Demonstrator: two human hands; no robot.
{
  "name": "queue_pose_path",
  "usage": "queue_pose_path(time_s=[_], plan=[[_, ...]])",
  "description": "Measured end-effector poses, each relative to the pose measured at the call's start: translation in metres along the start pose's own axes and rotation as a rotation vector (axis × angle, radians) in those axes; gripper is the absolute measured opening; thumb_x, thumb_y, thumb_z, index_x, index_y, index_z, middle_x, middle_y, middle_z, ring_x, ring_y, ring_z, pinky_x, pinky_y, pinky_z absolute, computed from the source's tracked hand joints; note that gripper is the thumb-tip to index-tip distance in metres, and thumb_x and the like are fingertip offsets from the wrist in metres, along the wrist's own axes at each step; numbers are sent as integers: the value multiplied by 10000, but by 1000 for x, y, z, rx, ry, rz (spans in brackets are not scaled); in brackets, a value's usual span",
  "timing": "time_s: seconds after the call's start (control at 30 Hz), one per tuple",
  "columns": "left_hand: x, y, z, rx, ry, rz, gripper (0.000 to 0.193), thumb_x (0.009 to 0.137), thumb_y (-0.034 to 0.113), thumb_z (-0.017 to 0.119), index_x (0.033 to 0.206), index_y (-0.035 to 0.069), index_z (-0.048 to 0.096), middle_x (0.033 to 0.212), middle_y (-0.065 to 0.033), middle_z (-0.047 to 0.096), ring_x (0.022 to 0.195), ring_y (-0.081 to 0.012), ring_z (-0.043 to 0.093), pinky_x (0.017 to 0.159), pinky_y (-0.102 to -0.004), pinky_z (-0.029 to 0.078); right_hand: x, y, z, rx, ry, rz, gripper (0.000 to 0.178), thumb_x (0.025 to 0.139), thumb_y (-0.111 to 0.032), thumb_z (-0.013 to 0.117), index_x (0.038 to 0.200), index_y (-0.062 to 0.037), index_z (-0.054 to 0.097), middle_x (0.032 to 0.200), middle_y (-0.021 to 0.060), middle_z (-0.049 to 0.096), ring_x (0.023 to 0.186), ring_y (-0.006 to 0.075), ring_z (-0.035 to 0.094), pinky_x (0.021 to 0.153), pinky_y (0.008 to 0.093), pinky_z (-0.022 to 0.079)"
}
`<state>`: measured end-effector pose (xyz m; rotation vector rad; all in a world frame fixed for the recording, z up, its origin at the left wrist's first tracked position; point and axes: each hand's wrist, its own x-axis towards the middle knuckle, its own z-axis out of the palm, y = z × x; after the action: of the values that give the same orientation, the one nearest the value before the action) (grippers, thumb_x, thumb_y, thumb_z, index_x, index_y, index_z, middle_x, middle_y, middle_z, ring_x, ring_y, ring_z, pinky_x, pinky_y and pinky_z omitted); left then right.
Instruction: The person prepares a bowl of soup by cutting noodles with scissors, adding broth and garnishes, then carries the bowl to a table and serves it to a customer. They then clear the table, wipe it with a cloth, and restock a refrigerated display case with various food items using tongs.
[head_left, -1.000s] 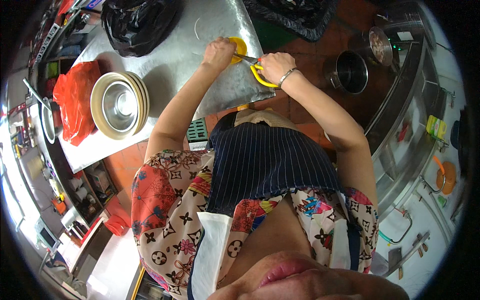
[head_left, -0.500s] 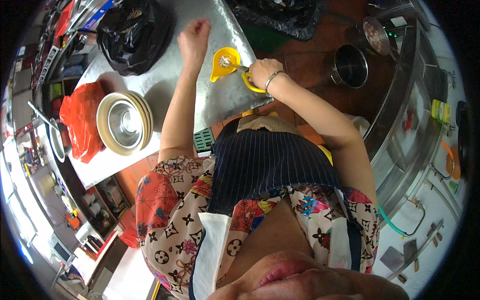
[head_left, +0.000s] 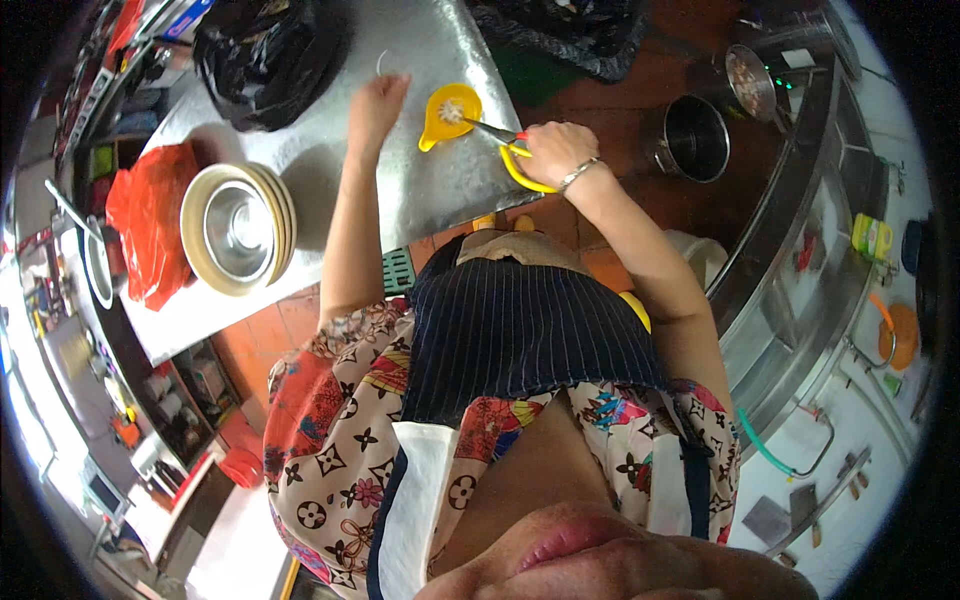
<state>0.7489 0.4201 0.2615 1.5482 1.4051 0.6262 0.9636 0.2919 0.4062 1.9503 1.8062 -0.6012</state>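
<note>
My left hand (head_left: pixel 378 112) is raised above the metal table (head_left: pixel 420 210) with its fingers pinched together. A thin, curved white strand (head_left: pixel 382 62) sticks up from its fingertips; I cannot make out what it is. My right hand (head_left: pixel 558 152) is closed round scissors (head_left: pixel 518 168) with large yellow handles and a bit of red near the pivot. Their blades point left, the tips at the edge of a small yellow bowl (head_left: pixel 437 128) with a spout. Small white pieces (head_left: pixel 451 110) lie inside the bowl.
Left on the table stand stacked cream bowls (head_left: pixel 284 225) holding a steel bowl (head_left: pixel 238 230), beside a red plastic bag (head_left: pixel 150 230). A black bag (head_left: pixel 265 70) sits at the far left. A steel pot (head_left: pixel 697 145) and a pan (head_left: pixel 750 85) are to the right.
My left hand has come a little nearer, and the white strand now shows at its fingertips. My right hand has shifted right with the scissors, their blades drawn partly back from the bowl.
</note>
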Motion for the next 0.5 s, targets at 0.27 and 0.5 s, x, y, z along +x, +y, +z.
queue_pose_path(time_s=[0.27, 0.5], plan=[[-96, -9, 41, -460, -96, -444, 506, 895, 499, 534, 814, 8, 622, 607, -29, 564, 494, -121, 548, 434, -260, 414, 13, -4, 18, -77, 102, -50, 455, 822, -492, 542, 869, -71, 707, 863, 146, 693, 817, 311, 674, 712, 413, 538], [-114, -58, 31, -790, -13, -448, 282, 889, 314, 588, 752, 69, 563, 571, 30, 470, 436, -75, 415, 402, -225, 311, 12, -56, 56, 6, 185, -67, 457, 811, -504, 561, 906, -74, 679, 828, 183, 679, 786, 348, 664, 691, 434, 533]])
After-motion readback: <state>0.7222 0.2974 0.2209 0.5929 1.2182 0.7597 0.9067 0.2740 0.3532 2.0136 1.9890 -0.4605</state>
